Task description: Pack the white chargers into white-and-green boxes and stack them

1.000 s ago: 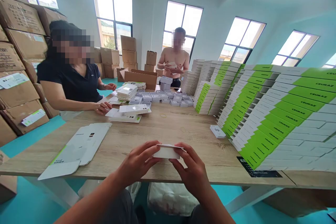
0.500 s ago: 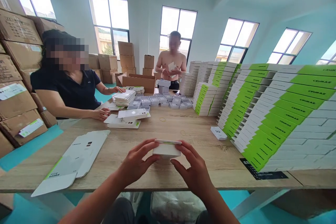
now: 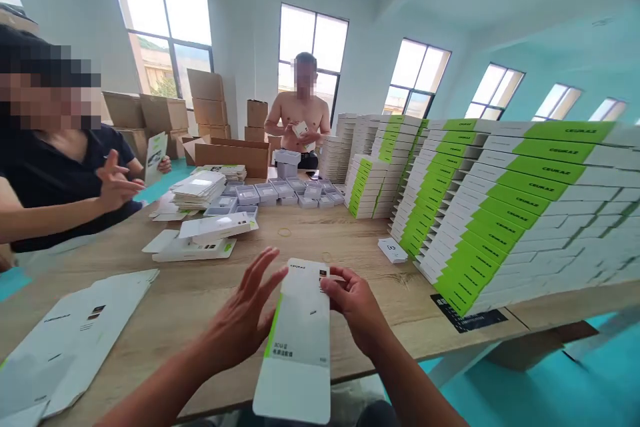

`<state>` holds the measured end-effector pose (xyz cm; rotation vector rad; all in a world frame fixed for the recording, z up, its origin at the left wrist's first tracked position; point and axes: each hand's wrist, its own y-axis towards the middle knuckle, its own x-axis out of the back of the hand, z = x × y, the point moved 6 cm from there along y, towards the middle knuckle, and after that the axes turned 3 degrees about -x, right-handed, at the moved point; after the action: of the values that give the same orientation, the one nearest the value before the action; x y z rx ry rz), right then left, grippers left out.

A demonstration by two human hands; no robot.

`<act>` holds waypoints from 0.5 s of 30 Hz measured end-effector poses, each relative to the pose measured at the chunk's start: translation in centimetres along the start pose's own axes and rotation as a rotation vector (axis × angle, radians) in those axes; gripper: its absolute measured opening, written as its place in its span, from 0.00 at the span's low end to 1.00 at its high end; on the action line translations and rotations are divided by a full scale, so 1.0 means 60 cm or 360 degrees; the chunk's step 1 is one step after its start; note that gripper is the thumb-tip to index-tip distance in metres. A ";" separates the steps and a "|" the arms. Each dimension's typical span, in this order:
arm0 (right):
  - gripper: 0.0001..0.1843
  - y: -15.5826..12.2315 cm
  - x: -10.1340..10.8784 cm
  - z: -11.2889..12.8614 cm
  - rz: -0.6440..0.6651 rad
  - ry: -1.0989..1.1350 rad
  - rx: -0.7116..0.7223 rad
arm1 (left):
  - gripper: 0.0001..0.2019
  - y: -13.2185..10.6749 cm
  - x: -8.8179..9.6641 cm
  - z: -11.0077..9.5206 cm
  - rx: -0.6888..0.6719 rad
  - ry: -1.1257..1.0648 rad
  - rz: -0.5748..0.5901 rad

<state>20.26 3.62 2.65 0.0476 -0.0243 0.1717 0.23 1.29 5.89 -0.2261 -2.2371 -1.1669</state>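
A long white box (image 3: 299, 340) with a green side stripe stands tilted toward me over the front of the wooden table (image 3: 325, 227). My right hand (image 3: 354, 303) is closed on its upper right edge. My left hand (image 3: 243, 310) rests against its left side with fingers stretched out and spread. A small white card (image 3: 393, 250) lies on the table just beyond my right hand.
Slanted rows of white and green boxes (image 3: 500, 213) fill the right side. Flat box blanks (image 3: 70, 337) lie front left. More white boxes (image 3: 200, 230) and grey trays (image 3: 280, 192) sit mid-table. One person (image 3: 50, 167) sits at the left, another (image 3: 299, 113) stands at the far end.
The box has swung from lying edge-on between both hands to showing its full face. My left hand has opened. The view has turned right. The seated person has raised both hands with a card.
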 end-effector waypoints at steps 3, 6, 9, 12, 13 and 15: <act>0.33 0.051 0.046 -0.033 -0.0069 -0.0523 0.0052 | 0.21 0.017 -0.037 0.028 -0.0285 0.0011 0.0224; 0.24 0.105 0.169 -0.034 -0.0278 -0.0872 0.0088 | 0.17 0.030 -0.030 0.112 0.0210 -0.0100 -0.0036; 0.15 0.142 0.311 -0.017 -0.0441 -0.1194 0.0052 | 0.23 0.006 -0.004 0.193 0.0838 0.0028 -0.0404; 0.14 0.162 0.402 -0.020 -0.0430 -0.1455 -0.0113 | 0.24 -0.011 0.000 0.223 0.0972 0.0066 -0.0428; 0.14 0.165 0.418 -0.025 -0.0412 -0.1517 -0.0169 | 0.24 -0.011 -0.002 0.224 0.0929 0.0052 -0.0402; 0.13 0.168 0.433 -0.036 -0.0386 -0.1596 -0.0255 | 0.23 -0.008 -0.003 0.220 0.0863 0.0033 -0.0394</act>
<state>44.19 18.07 1.68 -0.0278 -1.0276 -0.1119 -5.50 11.47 -0.25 0.2865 -2.5139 -0.6283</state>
